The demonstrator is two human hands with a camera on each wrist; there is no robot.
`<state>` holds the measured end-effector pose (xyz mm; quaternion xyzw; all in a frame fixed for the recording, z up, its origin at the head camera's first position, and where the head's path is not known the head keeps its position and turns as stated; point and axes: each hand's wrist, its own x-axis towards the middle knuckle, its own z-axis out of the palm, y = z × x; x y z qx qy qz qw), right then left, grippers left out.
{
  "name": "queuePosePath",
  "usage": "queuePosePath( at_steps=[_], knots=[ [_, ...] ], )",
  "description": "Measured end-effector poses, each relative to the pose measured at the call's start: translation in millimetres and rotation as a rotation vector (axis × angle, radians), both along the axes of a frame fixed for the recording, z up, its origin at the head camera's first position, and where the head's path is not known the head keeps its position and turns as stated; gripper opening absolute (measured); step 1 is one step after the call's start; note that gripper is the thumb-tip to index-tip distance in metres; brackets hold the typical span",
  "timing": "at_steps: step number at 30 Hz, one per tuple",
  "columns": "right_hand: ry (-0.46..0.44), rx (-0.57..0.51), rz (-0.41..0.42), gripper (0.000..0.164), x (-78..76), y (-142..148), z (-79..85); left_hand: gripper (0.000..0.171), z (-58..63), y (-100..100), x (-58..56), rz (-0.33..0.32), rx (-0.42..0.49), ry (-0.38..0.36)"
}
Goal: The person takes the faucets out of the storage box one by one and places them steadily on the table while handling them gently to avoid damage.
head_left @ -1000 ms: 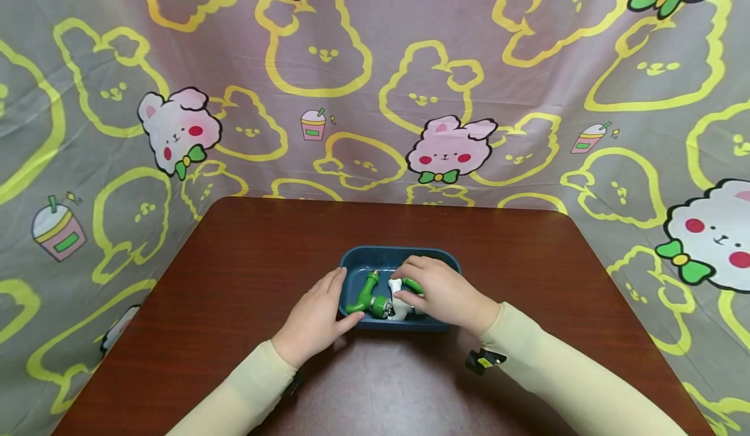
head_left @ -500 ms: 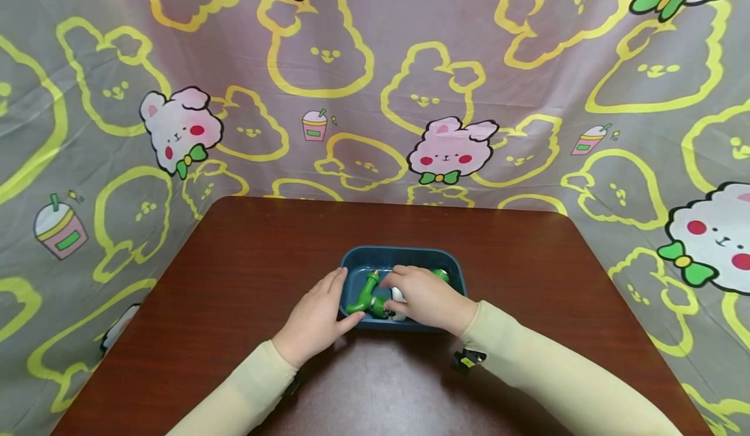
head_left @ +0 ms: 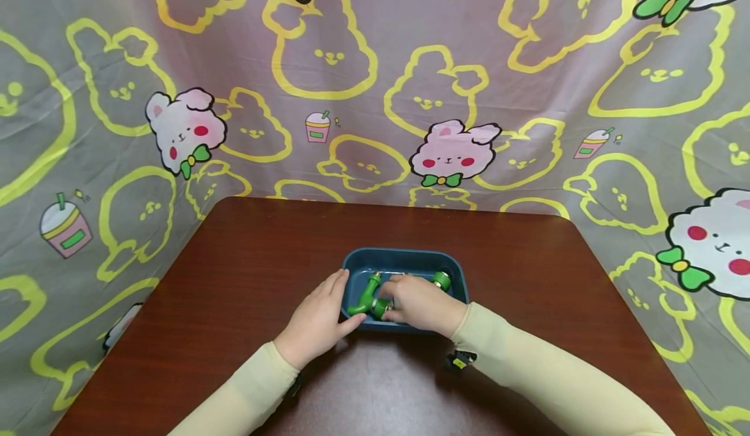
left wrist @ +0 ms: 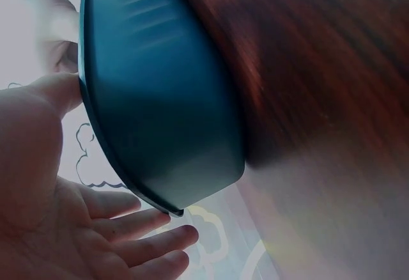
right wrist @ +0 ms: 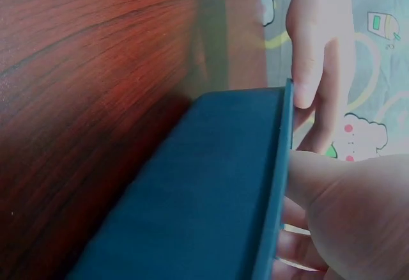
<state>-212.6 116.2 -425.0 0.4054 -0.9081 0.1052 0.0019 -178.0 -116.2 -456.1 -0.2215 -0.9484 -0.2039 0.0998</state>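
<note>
blue tray point(head_left: 404, 250) set on worktop point(head_left: 275, 247); rim touched by left hand point(head_left: 312, 324), fingers straight, thumb spread apart. green tap-like fitting point(head_left: 366, 299) contained in tray's left half, just beside right hand point(head_left: 426, 302). right fingers bent inside tray; whether clamped or apart cannot be told (undersides hidden). second green part point(head_left: 442, 281) seen near tray's right end.

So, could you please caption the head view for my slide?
Left-hand grip touching the left end of a blue tray, right-hand grip inside it, by a green fitting.
</note>
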Motion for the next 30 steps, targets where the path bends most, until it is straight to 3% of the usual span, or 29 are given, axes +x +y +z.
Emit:
queuePosePath(
  at_steps=[30],
  knots=[
    [0.051, -0.004, -0.057, 0.033, -7.0, -7, -16.2, 0.092, -1.1, 1, 1.9, 0.01, 0.011, -0.017]
  ],
)
